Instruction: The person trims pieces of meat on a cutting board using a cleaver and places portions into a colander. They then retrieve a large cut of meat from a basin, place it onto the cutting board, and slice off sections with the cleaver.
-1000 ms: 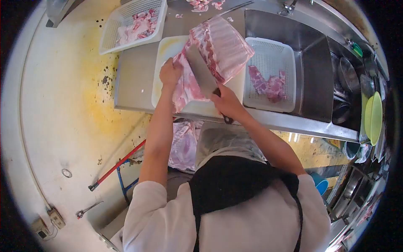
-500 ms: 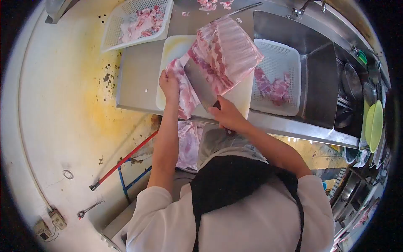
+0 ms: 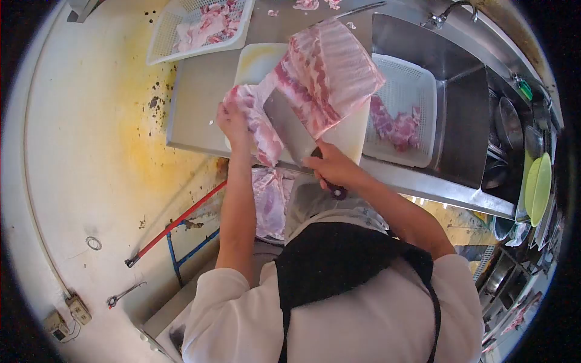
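On a white cutting board (image 3: 260,54) lies a large rib slab (image 3: 339,69) with its bones facing up. A long meat strip (image 3: 257,118) lies to its left, joined to the slab near its upper end. My left hand (image 3: 233,124) is closed on the strip's left edge. My right hand (image 3: 336,166) grips the dark handle of a wide cleaver (image 3: 290,127). The blade lies between the slab and the strip, its tip near where they join.
A white basket (image 3: 242,36) with meat scraps stands at the upper left. Another white basket (image 3: 431,103) with meat pieces sits right of the board, beside the metal sink (image 3: 463,115). More meat (image 3: 269,206) lies below the counter edge. A faucet (image 3: 439,19) is behind.
My left hand has drawn the strip left, away from the slab, and the gap between them is wider. The cleaver has shifted down along that gap. The view has moved slightly.
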`<state>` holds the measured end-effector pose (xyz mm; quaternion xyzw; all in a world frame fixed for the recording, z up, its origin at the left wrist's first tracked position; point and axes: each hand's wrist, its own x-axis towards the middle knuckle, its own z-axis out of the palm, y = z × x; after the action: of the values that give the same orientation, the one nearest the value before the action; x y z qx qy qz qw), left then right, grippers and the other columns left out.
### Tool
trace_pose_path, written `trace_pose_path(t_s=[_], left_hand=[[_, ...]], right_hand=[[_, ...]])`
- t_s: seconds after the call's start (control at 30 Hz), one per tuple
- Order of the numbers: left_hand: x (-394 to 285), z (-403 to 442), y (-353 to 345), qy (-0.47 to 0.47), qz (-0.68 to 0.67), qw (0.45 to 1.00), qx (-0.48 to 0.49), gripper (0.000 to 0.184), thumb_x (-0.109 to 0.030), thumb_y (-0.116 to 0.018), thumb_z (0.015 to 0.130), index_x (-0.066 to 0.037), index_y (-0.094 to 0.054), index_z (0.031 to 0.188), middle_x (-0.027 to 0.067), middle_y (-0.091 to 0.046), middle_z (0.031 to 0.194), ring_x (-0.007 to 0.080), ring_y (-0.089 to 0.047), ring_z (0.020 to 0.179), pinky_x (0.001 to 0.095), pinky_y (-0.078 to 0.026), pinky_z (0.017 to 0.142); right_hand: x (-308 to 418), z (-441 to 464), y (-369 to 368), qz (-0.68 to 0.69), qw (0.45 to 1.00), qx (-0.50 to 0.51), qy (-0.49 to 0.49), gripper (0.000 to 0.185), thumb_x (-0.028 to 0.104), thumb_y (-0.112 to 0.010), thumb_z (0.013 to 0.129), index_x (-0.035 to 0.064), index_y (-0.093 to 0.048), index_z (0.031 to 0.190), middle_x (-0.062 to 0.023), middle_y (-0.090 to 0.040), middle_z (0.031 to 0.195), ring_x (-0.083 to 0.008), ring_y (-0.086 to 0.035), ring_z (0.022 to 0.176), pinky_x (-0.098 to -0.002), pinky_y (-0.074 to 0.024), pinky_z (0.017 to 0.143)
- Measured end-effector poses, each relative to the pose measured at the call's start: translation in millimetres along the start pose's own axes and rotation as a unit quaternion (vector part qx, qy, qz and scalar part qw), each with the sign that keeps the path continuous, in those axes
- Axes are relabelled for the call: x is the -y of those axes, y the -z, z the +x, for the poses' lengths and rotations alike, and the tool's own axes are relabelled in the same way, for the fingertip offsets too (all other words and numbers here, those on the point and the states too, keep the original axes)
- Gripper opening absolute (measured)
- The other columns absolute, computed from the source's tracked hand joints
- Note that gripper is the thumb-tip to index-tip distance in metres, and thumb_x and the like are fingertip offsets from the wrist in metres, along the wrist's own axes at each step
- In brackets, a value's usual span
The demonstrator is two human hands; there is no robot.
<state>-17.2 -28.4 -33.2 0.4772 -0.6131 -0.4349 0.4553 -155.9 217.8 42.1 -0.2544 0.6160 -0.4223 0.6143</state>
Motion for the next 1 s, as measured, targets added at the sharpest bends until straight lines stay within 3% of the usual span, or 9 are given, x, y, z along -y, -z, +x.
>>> trace_pose_path(t_s=[0.03,0.17,0.33,0.47,0.53,0.63,0.83,0.93,1.0], left_hand=[[-1,1,6,0.004,-0.013,1.0,0.001,0.03,-0.024,-0.056,0.101,-0.002,-0.055,0.08,-0.0001,-0.055,0.071,0.0087,-0.047,0.065,0.0289,-0.041,0.056],[-2,-7,7,0.037,-0.08,0.996,-0.005,0.032,-0.026,-0.055,0.102,-0.004,-0.053,0.079,-0.0029,-0.051,0.069,0.0073,-0.048,0.064,0.0274,-0.04,0.055],[12,-5,14,0.023,-0.043,0.999,-0.02,0.027,-0.022,-0.054,0.102,-0.005,-0.055,0.081,-0.0046,-0.049,0.069,0.006,-0.046,0.063,0.0263,-0.039,0.054],[17,1,35,0.002,-0.027,0.999,-0.035,0.024,-0.018,-0.054,0.101,-0.004,-0.059,0.082,-0.0048,-0.049,0.07,0.0059,-0.043,0.062,0.0272,-0.038,0.052],[13,-3,38,0.045,-0.075,0.995,-0.046,0.024,-0.018,-0.054,0.101,-0.004,-0.061,0.084,-0.0034,-0.053,0.072,0.0067,-0.045,0.062,0.0274,-0.038,0.053],[28,3,43,0.059,-0.085,0.994,-0.036,0.023,-0.019,-0.054,0.102,-0.003,-0.063,0.088,-0.0013,-0.059,0.076,0.0072,-0.049,0.064,0.0267,-0.04,0.055],[11,-1,36,0.067,-0.12,0.99,-0.02,0.025,-0.022,-0.053,0.103,-0.002,-0.065,0.092,0.0004,-0.064,0.081,0.0076,-0.054,0.068,0.0253,-0.044,0.058],[24,3,48,0.079,-0.075,0.994,-0.006,0.026,-0.022,-0.056,0.101,0.0,-0.065,0.093,0.0013,-0.064,0.082,0.0077,-0.054,0.069,0.0253,-0.045,0.059],[45,22,61,0.075,0.003,0.997,0.026,0.026,-0.023,-0.06,0.098,0.002,-0.065,0.093,0.0039,-0.066,0.083,0.0109,-0.056,0.07,0.0275,-0.046,0.06]], right_hand=[[4,-7,3,0.006,0.999,0.017,-0.035,0.037,0.022,-0.059,0.095,-0.0081,-0.05,0.113,-0.0097,-0.057,0.071,-0.0155,-0.057,0.047,-0.0339,-0.0451,0.044],[8,20,-4,-0.089,0.989,-0.08,0.084,0.04,0.022,-0.06,0.09,-0.0074,-0.053,0.117,-0.0168,-0.065,0.082,-0.0254,-0.063,0.056,-0.0399,-0.052,0.055],[17,44,-12,-0.096,0.992,-0.061,0.057,0.037,0.021,-0.061,0.09,-0.0063,-0.055,0.114,-0.0158,-0.063,0.079,-0.0232,-0.063,0.056,-0.0391,-0.0508,0.052],[-1,-15,1,-0.057,0.998,0.034,-0.004,0.036,0.023,-0.061,0.091,-0.0054,-0.054,0.113,-0.0137,-0.061,0.076,-0.0207,-0.06,0.053,-0.0376,-0.0487,0.05],[11,-32,19,-0.055,0.993,0.086,-0.059,0.037,0.024,-0.06,0.093,-0.0054,-0.053,0.114,-0.0096,-0.058,0.074,-0.0167,-0.056,0.049,-0.0344,-0.0452,0.046],[13,-29,10,-0.104,0.994,-0.02,0.014,0.034,0.022,-0.06,0.092,-0.0046,-0.054,0.112,-0.0169,-0.061,0.076,-0.0228,-0.06,0.054,-0.0398,-0.0483,0.053],[1,13,-3,-0.112,0.99,-0.016,0.079,0.032,0.021,-0.06,0.093,-0.0034,-0.054,0.112,-0.0193,-0.063,0.079,-0.0261,-0.062,0.059,-0.0413,-0.0501,0.057],[-47,23,-8,-0.238,0.94,-0.071,0.232,0.039,0.025,-0.063,0.093,-0.0036,-0.052,0.117,-0.0163,-0.06,0.083,-0.0239,-0.061,0.059,-0.0401,-0.05,0.059],[-62,-7,5,-0.271,0.949,-0.028,0.162,0.037,0.025,-0.063,0.093,-0.0036,-0.051,0.113,-0.0189,-0.06,0.083,-0.0287,-0.062,0.067,-0.0428,-0.0498,0.066]])
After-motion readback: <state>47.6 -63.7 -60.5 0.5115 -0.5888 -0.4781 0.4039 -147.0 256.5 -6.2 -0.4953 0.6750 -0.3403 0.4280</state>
